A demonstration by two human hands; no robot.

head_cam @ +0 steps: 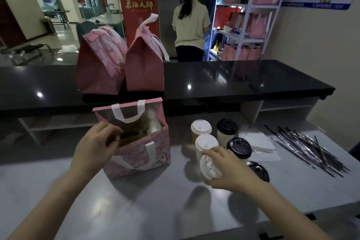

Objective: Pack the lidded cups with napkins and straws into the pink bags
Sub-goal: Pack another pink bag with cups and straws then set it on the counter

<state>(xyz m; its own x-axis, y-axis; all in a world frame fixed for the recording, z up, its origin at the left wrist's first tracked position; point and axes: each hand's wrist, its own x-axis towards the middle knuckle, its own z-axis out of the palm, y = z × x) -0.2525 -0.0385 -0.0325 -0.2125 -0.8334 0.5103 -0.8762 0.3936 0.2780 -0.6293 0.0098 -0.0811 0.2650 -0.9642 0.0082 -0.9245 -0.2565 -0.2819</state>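
- The left hand point(99, 140) has its fingers curled over the left rim of the open bag point(140, 156) and grips it at the mouth.
- The right hand point(231, 169) is wrapped round a cup point(210, 167), thumb beneath and fingers on top. The cup is tilted steeply, its white lid turned toward the bag.
- The bag stands upright near the middle of the tabletop point(136, 210), left of the cups, with white handles. Something dark sits inside (too dim to tell what).
- Just behind the held cup stand two white-lidded cups point(206, 143).
- To their right stand two black-lidded cups point(227, 126), and a third black lid point(259, 171) shows partly behind the right hand.
- Napkins point(259, 142) lie flat to the right of the cups, and a loose heap of straws point(307, 148) lies toward the right edge.
- On the black counter point(233, 80) beyond the far edge stand two shut bags point(145, 64), side by side.
- Farther back a person point(191, 21) faces a shelf point(243, 15) holding more pink bags, with a red banner point(138, 4) to the left.
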